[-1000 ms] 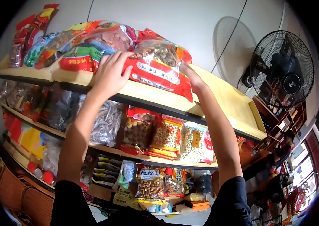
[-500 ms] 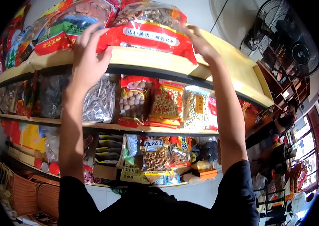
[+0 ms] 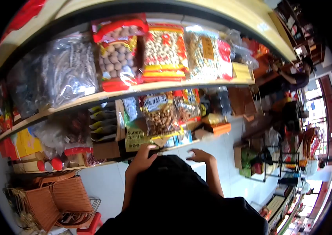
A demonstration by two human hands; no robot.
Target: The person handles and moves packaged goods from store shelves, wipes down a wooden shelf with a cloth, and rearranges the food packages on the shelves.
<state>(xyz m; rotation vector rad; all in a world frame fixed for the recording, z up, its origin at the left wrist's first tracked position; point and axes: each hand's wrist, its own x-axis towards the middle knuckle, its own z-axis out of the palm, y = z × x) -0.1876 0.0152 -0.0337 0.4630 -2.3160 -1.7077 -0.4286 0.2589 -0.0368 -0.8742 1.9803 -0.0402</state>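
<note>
Both hands are low, in front of my dark clothing. My left hand (image 3: pixel 143 159) holds nothing; its fingers are loosely spread beside a greenish-yellow "Super" box (image 3: pixel 135 140) on the bottom shelf. To its right, my right hand (image 3: pixel 202 156) is also empty, fingers half bent and apart, over the pale floor. Just above the hands, a clear bag of dried mushrooms (image 3: pixel 160 117) leans on the bottom shelf. The middle shelf holds a bag of round brown nuts or fruit (image 3: pixel 116 59), a bag of pale ring-shaped pieces (image 3: pixel 163 49) and a bag with an orange label (image 3: pixel 204 55).
A wooden shelf edge (image 3: pixel 150 87) runs across the view, with the upper shelf (image 3: pixel 228 15) above it. Wicker baskets (image 3: pixel 72 196) stand at lower left. A person (image 3: pixel 297 80) in dark clothes is at far right, near a black rack (image 3: pixel 279 164).
Both hands have come down from the red-banded bag on the top shelf, and that bag is out of view. My view has tilted down, so the lower shelves and floor show more.
</note>
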